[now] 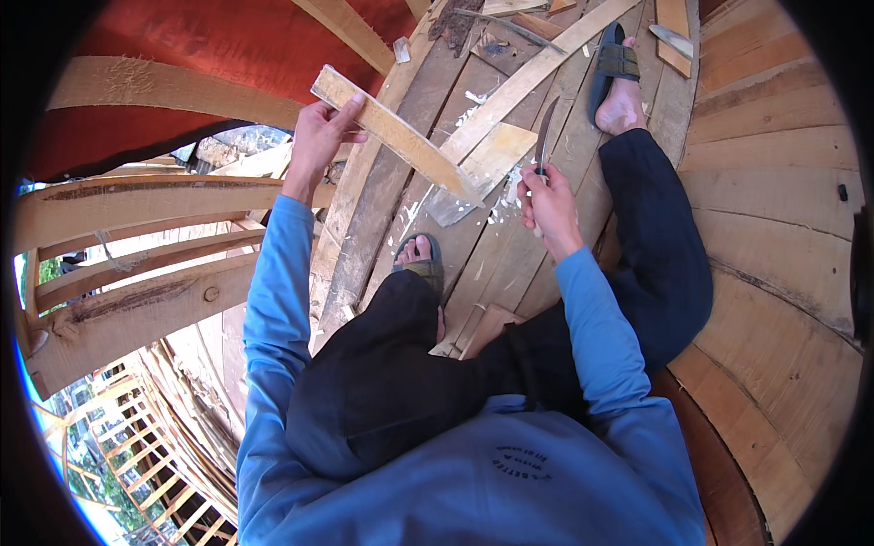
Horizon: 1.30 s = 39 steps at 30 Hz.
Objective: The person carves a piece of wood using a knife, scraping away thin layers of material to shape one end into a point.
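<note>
My left hand [320,136] is closed around the upper end of a flat wooden strip [401,136], thumb on its face. The strip slants down to the right, and its lower end is over a pale board scrap [492,173] on the planks. In my right hand [552,207] is a knife [544,136] with a slim, slightly curved blade, gripped by its handle. The blade points up and away from me, apart from the strip. Most of the handle is hidden in my fingers.
White shavings [501,211] lie scattered on the plank floor [496,259]. A long board [537,82] crosses it diagonally. My sandalled feet rest either side. Curved plank walling [774,200] rises at right; wooden ribs [137,214] and red sheeting [209,45] are at left.
</note>
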{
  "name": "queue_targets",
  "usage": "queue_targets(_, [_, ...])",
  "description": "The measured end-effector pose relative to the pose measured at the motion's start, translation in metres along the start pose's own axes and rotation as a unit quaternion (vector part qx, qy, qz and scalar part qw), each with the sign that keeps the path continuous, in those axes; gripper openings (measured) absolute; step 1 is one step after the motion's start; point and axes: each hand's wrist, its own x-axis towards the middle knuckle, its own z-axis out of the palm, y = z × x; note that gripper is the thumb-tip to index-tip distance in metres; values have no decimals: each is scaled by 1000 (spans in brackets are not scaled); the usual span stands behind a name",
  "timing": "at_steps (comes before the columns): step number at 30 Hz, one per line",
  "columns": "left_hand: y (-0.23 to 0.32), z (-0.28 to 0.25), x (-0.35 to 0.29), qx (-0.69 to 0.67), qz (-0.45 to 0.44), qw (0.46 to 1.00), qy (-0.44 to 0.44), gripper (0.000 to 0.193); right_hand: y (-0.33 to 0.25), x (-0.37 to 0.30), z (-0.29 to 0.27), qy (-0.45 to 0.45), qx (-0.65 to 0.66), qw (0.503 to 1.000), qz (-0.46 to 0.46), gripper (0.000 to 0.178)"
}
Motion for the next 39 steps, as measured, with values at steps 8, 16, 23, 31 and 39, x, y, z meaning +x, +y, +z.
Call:
queue_targets(8, [24,23,20,70,36,993,-85,42,1,-5,3,-30,-3,999,-19,12])
queue_targets(16, [10,31,28,70,71,992,-82,45,3,-8,5,-45,-7,999,-9,10])
queue_targets(23, [8,28,29,99,65,991,-62,48,8,-5,1,-44,-12,999,-7,10])
queue_targets(31, [8,27,28,115,44,989,-83,43,10,-3,2,-51,-9,999,-1,12])
queue_targets(39, [2,30,30,105,76,990,-61,48,9,-3,3,-53,-9,999,4,11])
